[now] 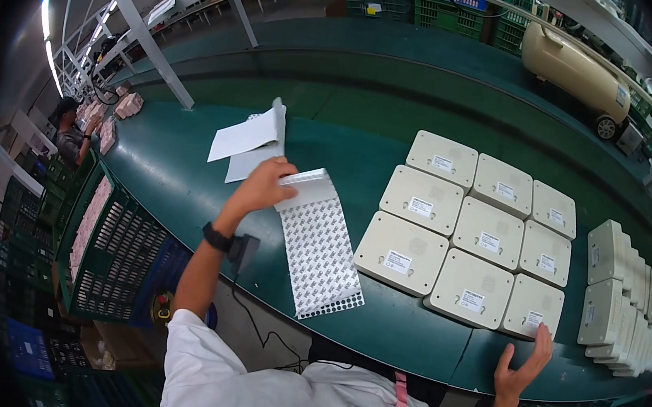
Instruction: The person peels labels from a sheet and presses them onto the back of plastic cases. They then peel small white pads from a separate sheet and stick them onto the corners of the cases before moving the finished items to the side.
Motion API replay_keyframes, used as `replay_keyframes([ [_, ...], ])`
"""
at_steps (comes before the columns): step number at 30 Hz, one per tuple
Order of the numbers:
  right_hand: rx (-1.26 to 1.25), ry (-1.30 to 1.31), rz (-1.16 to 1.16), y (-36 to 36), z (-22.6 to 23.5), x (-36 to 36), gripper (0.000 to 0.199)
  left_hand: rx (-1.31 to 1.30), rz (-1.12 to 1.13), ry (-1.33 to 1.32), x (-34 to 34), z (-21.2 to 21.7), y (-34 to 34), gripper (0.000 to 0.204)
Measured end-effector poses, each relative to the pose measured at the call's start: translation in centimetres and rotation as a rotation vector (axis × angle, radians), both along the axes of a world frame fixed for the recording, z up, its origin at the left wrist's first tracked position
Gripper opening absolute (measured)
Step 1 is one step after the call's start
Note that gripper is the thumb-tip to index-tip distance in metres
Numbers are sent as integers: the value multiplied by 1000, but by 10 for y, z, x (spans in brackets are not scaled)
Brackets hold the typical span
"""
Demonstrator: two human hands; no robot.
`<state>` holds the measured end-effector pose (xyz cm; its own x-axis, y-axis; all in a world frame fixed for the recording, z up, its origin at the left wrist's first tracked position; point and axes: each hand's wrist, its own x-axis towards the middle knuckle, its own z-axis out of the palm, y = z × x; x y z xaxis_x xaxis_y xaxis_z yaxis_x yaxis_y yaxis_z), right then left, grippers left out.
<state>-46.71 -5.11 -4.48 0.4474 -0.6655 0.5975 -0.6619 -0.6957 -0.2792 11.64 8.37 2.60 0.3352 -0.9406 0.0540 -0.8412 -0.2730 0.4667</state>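
Observation:
My left hand [264, 186] pinches the far end of a long patterned sticker sheet [321, 246], where a white strip is folded back over it. The sheet's near end, with a row of dark round dots, lies by the table's front edge. My right hand [521, 366] has its fingers apart, the fingertips at the label of the front right cream plastic box [529, 295]. That box belongs to a block of several matching square boxes [476, 286], laid flat with white labels facing up. Whether the right fingertips touch it is hard to tell.
Loose white sheets [248, 138] lie beyond my left hand on the green table [168, 147]. More cream boxes [604, 305] stand stacked at the right. A green crate [124, 252] stands at the left. Another person [72, 135] works at far left; a tank [574, 70] stands behind.

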Motion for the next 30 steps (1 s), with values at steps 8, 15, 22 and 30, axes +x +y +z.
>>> replay_keyframes([
  [8, 389, -216, 543, 61, 66, 71, 50, -291, -484, -101, -144, 130, 59, 28],
  [15, 216, -302, 751, 91, 85, 160, 60, -495, -811, -16, -208, 99, 31, 27],
  [22, 602, -552, 673, 83, 74, 128, 38, -455, -285, 776, -213, 16, 41, 50],
  [30, 1428, -806, 557, 64, 59, 120, 40, -311, -77, 1326, -251, 11, 14, 41],
])
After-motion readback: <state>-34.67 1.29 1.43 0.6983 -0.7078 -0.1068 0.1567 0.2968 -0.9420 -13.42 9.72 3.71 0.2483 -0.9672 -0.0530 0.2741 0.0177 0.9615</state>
